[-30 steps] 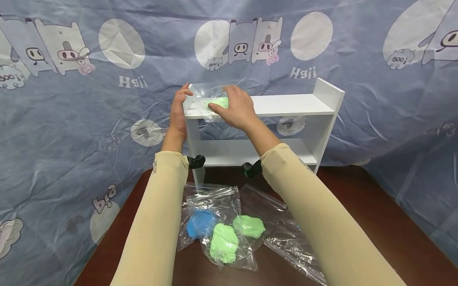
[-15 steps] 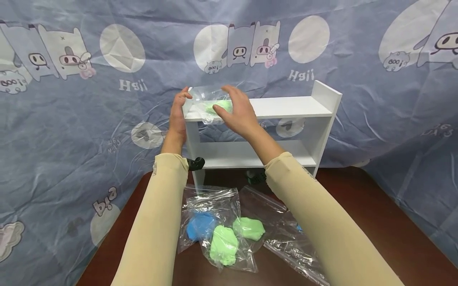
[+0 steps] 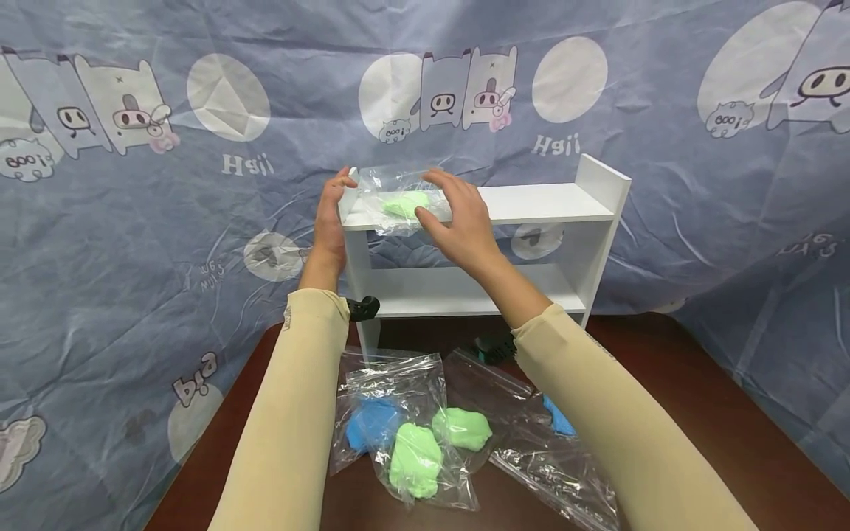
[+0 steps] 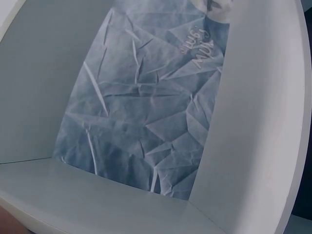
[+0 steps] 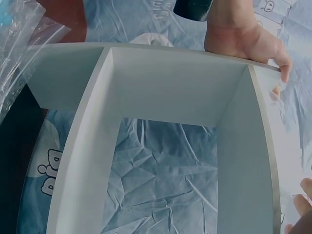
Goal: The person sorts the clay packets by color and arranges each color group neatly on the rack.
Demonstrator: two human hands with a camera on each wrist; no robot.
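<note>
A white two-tier shelf [image 3: 544,203] stands at the back of the table. My left hand [image 3: 328,221] grips its left side panel, fingers bent over the top edge; the right wrist view also shows this hand [image 5: 248,41]. On the left end of the top board lies a clear plastic bag [image 3: 378,184] with a light green, clay-like lump [image 3: 405,204] inside. Beside the bag's right edge is my right hand [image 3: 468,225], thumb and fingers spread apart. Whether its fingertips touch the plastic, I cannot tell. The left wrist view mostly shows the shelf's inner panel [image 4: 258,97].
Below the shelf, clear zip bags lie on the dark red-brown table [image 3: 664,383]. They hold a blue lump [image 3: 372,424], a green lump [image 3: 416,461] and another green lump [image 3: 462,429]. A blue piece [image 3: 558,417] shows beside my right sleeve. Patterned cloth [image 3: 133,295] hangs behind.
My right hand has drawn off to the right and its fingers have come away from the green lump, which stays on the top board. The left hand keeps its place on the shelf.
</note>
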